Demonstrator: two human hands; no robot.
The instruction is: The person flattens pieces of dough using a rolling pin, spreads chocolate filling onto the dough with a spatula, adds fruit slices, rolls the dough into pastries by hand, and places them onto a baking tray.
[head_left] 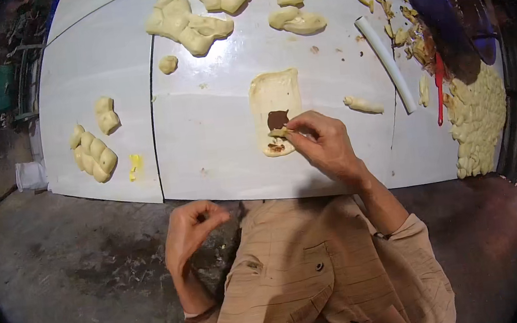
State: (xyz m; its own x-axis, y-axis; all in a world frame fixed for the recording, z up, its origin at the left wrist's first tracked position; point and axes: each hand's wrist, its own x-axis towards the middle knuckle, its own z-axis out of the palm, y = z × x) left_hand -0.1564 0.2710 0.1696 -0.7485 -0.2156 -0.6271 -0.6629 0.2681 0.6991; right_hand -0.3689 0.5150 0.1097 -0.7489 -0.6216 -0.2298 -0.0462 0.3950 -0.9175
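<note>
A flat, roughly rectangular sheet of pale dough (259,104) lies on the white table in front of me. On it sit a dark brown square that looks like chocolate (277,119) and a brown smear near its close end. My right hand (326,142) pinches a yellow-brown strip (279,133), perhaps banana, at the near edge of the dark square. Off the table's front edge, my left hand (191,231) hangs over the floor with its fingers curled and thumb near the forefinger; nothing shows in it. A small rolled dough piece (363,105) rests to the right.
Dough lumps (184,24) lie at the back, with another cluster (95,156) at left beside a yellow scrap (136,167). To the right are a white tube-like roller (385,63), a red-handled tool (440,89), a blue basin (437,4), scattered yellow-brown strips (420,50) and massed small dough rolls (480,125).
</note>
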